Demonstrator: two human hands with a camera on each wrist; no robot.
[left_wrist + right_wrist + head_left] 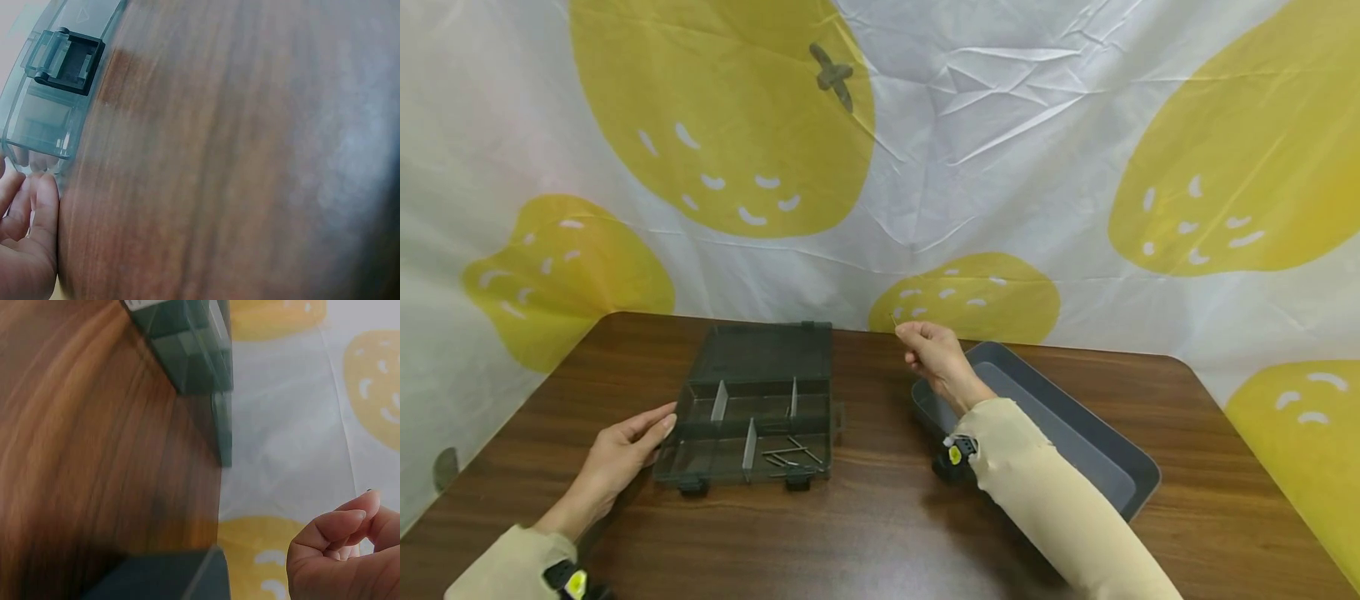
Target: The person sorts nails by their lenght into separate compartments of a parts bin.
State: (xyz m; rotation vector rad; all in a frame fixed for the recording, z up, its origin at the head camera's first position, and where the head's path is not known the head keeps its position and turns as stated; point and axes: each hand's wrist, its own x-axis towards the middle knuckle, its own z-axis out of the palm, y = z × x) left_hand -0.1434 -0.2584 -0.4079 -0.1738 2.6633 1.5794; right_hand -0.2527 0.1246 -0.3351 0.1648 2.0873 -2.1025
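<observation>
The grey see-through compartment box (pixel 715 454) stands on the table with its lid (pixel 767 350) tipped back. My left hand (pixel 617 458) rests its fingertips against the box's left side; the left wrist view shows them touching a corner near a latch (pixel 72 62). Several thin metal nails (pixel 805 450) lie in the front right compartment. Above the far left end of a dark grey tray (pixel 1120 454), my right hand (pixel 936 354) pinches one thin nail (pixel 892 318) between thumb and forefinger. In the right wrist view the fingers mostly hide that nail.
The brown wooden table (pixel 880 533) carries both containers. A white cloth with yellow fruit prints (pixel 970 200) hangs right behind its far edge. My right forearm crosses over the tray and covers part of it.
</observation>
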